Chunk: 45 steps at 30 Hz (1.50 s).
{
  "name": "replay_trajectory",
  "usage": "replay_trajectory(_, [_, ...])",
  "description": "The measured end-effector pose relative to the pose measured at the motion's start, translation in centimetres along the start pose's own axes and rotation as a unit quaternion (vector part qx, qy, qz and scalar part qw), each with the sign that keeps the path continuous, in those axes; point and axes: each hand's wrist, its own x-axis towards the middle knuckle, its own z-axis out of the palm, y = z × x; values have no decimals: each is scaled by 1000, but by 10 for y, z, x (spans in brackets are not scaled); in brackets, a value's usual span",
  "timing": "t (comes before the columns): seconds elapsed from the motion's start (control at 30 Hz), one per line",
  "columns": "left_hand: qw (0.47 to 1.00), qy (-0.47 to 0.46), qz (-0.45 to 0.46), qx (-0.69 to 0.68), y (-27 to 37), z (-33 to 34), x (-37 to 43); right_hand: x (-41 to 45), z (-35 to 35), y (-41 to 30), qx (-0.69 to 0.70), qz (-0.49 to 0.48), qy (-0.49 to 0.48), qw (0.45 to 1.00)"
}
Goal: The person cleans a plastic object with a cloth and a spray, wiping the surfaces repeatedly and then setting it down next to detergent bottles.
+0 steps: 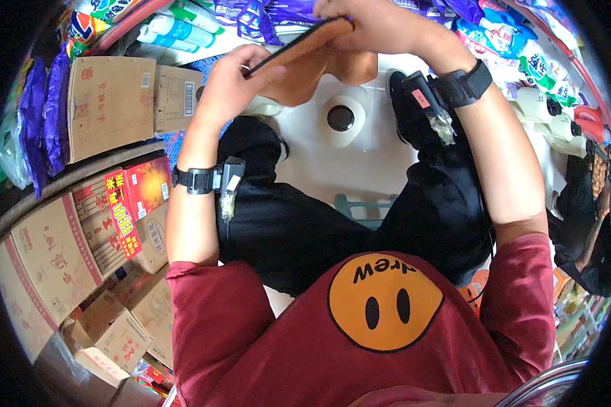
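My left hand (pixel 237 84) pinches one end of a brown, leather-like flexible sheet (pixel 305 68) with a black edge. At its other end, my right hand (pixel 374 25) grips the same piece, partly cut off by the top of the view. The sheet is stretched slantwise between both hands, and its lower side hangs in loose curves. Below it, between my feet, a whitish plastic container (pixel 349 133) with a black round cap (pixel 340 118) stands on the white tiled floor (pixel 331 168). Part of that container's surroundings is hidden behind the sheet.
Cardboard cartons (pixel 112 107) are stacked along the left, beside purple bags (pixel 56 117). Aerosol cans (pixel 181 33) lie at the upper left. Detergent bags (pixel 499 33) and white jugs (pixel 537 104) line the right. Another person's dark clothing (pixel 583 213) shows at the right edge.
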Motion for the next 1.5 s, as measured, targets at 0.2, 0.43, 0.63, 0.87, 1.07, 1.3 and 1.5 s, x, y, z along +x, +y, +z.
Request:
replay_trajectory(0.2, [988,-106,-96,60,-9,41,-5,-4,-16,-12,8,124,84,989])
replay_trajectory(0.43, [942,-266,-15,203,27,111,-3,0,-21,-20,42,303,100,947])
replay_trajectory(0.63, [949,-238,19,207,-5,172,-23,4,-2,-2,4,224,121,967])
replay_trajectory(0.87, [948,-204,-48,241,6,179,-13,7,16,1,-46,223,41,973])
replay_trajectory(1.07, [937,-223,-39,267,4,182,-5,8,16,-6,-15,221,15,975])
replay_trajectory(1.3, [927,-237,-19,289,-3,179,6,6,12,-3,108,231,-15,967])
replay_trajectory(1.5, [917,-252,-38,306,5,163,13,1,16,9,-29,223,44,973])
